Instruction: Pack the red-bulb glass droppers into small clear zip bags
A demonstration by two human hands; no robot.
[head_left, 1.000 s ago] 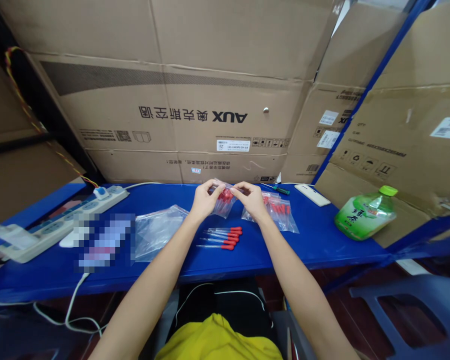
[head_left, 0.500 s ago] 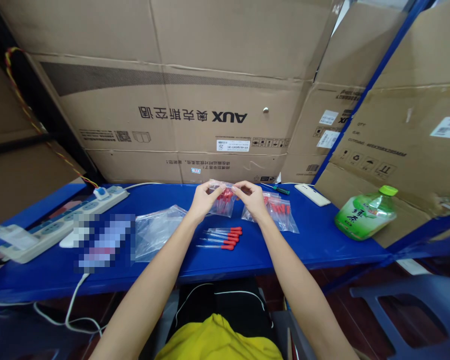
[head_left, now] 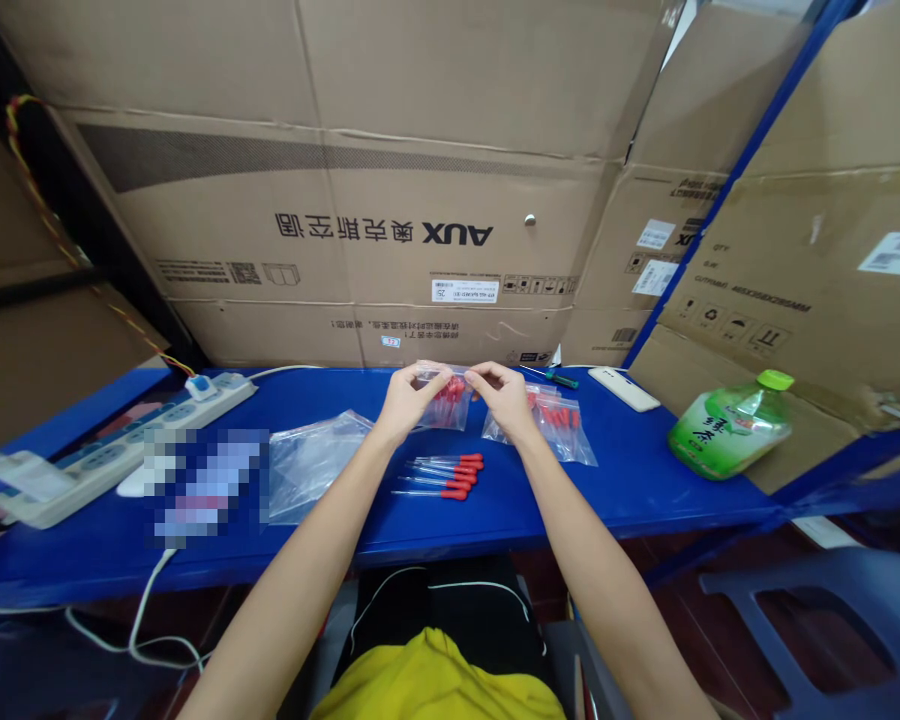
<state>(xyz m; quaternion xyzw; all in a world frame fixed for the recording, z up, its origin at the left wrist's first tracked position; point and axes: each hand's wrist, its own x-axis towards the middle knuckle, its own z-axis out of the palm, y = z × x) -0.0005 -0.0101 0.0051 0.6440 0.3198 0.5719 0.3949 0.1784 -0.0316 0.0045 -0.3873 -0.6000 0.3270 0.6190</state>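
Note:
Between my two hands hangs a clear zip bag [head_left: 450, 408] with several red-bulbed droppers inside. My left hand [head_left: 411, 400] pinches its upper left corner, thumb against fingers. At the upper right corner my right hand [head_left: 501, 395] grips the same bag in a pinch. Nearer to me, several loose droppers [head_left: 450, 478] with red bulbs and clear stems lie side by side on the blue table [head_left: 510, 520]. Right of my right wrist lie filled bags of droppers [head_left: 566, 430], partly hidden by that hand. Flat clear plastic bags [head_left: 315, 468] rest left of my left forearm.
A white power strip [head_left: 142, 440] with plugs and cables runs along the left, beside a pixelated object [head_left: 214, 480]. At the back lie a green screwdriver [head_left: 562, 380] and a white phone-like slab [head_left: 624, 390]. A green tea bottle [head_left: 731, 430] leans at right. Cardboard [head_left: 390, 180] walls the back.
Both hands keep hold of the bag at its top corners with hardly any movement. The view has shifted very slightly.

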